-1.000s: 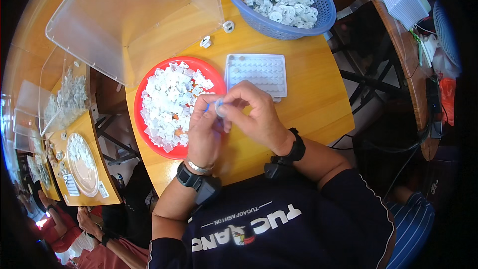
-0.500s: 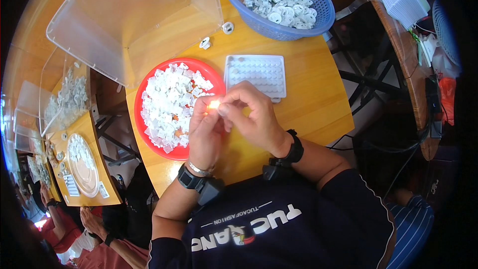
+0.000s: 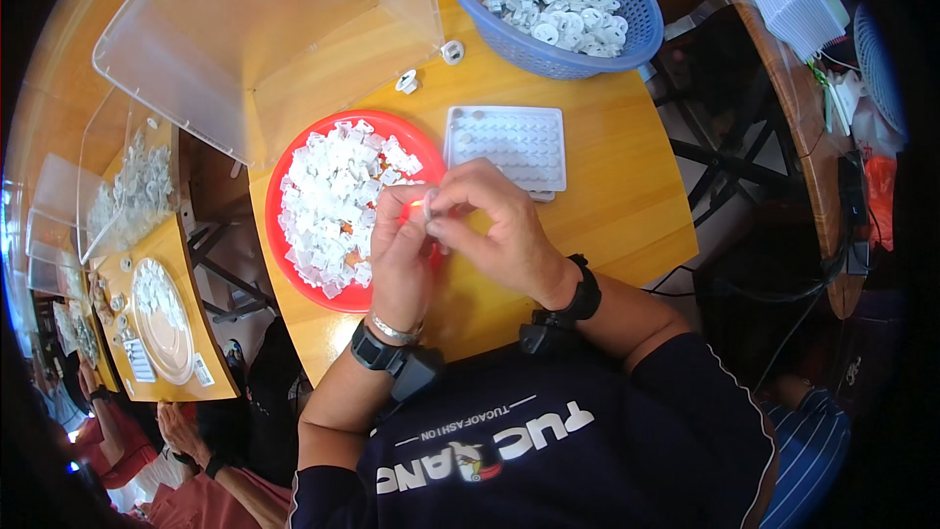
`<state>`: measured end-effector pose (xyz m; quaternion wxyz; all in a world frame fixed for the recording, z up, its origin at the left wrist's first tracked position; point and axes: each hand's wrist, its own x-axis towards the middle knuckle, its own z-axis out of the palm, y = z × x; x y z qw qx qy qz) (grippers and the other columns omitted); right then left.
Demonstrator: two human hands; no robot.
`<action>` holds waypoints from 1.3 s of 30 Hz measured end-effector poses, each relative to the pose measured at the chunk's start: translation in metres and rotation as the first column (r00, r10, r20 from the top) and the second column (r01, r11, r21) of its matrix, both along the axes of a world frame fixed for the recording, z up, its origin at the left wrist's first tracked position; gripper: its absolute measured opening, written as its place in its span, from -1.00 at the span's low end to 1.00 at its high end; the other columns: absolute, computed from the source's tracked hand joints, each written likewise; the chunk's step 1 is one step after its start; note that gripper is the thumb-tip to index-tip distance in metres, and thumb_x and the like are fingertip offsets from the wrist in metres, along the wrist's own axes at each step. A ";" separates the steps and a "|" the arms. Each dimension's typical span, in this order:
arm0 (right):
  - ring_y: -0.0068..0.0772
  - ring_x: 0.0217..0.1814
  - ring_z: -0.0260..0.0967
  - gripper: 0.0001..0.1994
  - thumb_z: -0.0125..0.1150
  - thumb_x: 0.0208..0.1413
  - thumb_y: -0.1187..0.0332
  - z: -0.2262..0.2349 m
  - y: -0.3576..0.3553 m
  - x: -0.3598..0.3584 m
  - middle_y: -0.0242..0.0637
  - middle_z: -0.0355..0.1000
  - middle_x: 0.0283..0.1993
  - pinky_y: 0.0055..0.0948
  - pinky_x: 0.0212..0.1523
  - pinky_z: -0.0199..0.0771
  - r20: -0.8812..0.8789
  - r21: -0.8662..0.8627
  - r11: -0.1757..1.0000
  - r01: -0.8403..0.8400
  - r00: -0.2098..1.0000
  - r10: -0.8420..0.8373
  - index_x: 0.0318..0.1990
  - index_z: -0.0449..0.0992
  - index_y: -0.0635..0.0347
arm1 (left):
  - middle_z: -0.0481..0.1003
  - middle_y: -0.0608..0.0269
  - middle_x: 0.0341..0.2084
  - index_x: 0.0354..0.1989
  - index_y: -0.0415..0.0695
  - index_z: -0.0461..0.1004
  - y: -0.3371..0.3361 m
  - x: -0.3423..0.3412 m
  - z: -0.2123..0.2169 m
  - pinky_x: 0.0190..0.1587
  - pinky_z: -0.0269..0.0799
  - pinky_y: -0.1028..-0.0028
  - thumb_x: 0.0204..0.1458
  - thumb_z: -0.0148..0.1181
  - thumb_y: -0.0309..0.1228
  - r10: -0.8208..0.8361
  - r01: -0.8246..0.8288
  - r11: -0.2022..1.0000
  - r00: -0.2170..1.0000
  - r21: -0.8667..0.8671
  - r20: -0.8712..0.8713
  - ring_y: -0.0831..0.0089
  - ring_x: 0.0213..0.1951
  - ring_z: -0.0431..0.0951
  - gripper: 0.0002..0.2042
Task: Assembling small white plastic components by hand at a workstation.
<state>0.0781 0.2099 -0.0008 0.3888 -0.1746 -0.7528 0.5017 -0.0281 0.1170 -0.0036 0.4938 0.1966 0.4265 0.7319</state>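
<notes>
My left hand (image 3: 399,260) pinches a small part glowing reddish (image 3: 416,204), most of it hidden by the fingers. Against it, the thumb and forefinger of my right hand (image 3: 504,235) grip a small pale round disc (image 3: 430,204), seen nearly edge-on. Both hands meet over the right edge of a red round tray (image 3: 274,220), which is heaped with small white plastic pieces (image 3: 333,196). Just beyond my right hand lies a white tray with rows of small pockets (image 3: 524,152); a few greyish discs sit at its far left corner.
A blue basket (image 3: 548,59) of round white parts stands at the far right. Two loose white parts (image 3: 407,82) lie near a large clear plastic bin (image 3: 323,88) at the far left. Another table (image 3: 196,372) with a person's hands (image 3: 186,436) beside it is at left.
The bright yellow-white glow between my fingers has dimmed to red. The pale disc in my right fingers now shows at the glowing part. Both hands stay in nearly the same place.
</notes>
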 end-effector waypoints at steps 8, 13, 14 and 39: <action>-0.25 -0.24 0.42 -0.83 0.32 -0.03 0.54 0.007 0.003 0.002 -0.24 0.40 -0.27 -0.38 -0.23 0.44 0.024 0.108 0.994 -0.002 1.000 -0.001 -0.27 0.48 0.19 | 0.46 0.28 -0.33 -0.08 -0.13 0.35 -0.001 0.001 -0.006 -0.33 0.30 0.61 0.28 -0.07 -0.40 0.006 -0.003 0.998 0.999 0.068 -0.049 0.64 -0.40 0.36 -0.86; -0.23 -0.24 0.42 -0.85 0.30 -0.02 0.53 0.005 0.006 0.003 -0.24 0.42 -0.30 -0.37 -0.24 0.43 0.016 0.116 0.993 -0.004 1.000 0.002 -0.28 0.49 0.19 | 0.46 0.31 -0.35 -0.07 -0.13 0.36 0.000 0.000 -0.006 -0.33 0.30 0.61 0.27 -0.06 -0.40 -0.001 0.000 0.998 1.000 0.066 0.014 0.64 -0.39 0.38 -0.85; -0.23 -0.24 0.42 -0.86 0.29 -0.01 0.53 0.004 0.006 0.003 -0.24 0.42 -0.30 -0.36 -0.24 0.44 0.019 0.109 0.994 -0.001 1.000 -0.001 -0.28 0.49 0.19 | 0.46 0.31 -0.35 -0.06 -0.14 0.36 0.000 -0.001 -0.008 -0.33 0.31 0.61 0.27 -0.06 -0.40 -0.013 0.012 0.997 1.000 0.079 0.016 0.64 -0.39 0.38 -0.85; -0.22 -0.34 0.43 -0.94 0.17 0.10 0.52 0.004 -0.008 -0.002 -0.18 0.39 -0.32 -0.34 -0.33 0.46 0.047 0.008 0.994 0.111 0.993 -0.111 -0.32 0.41 0.27 | 0.43 0.37 -0.41 -0.09 -0.14 0.37 0.001 0.012 -0.014 -0.35 0.29 0.62 0.29 -0.08 -0.44 0.047 -0.047 0.999 0.998 -0.006 0.041 0.67 -0.41 0.36 -0.87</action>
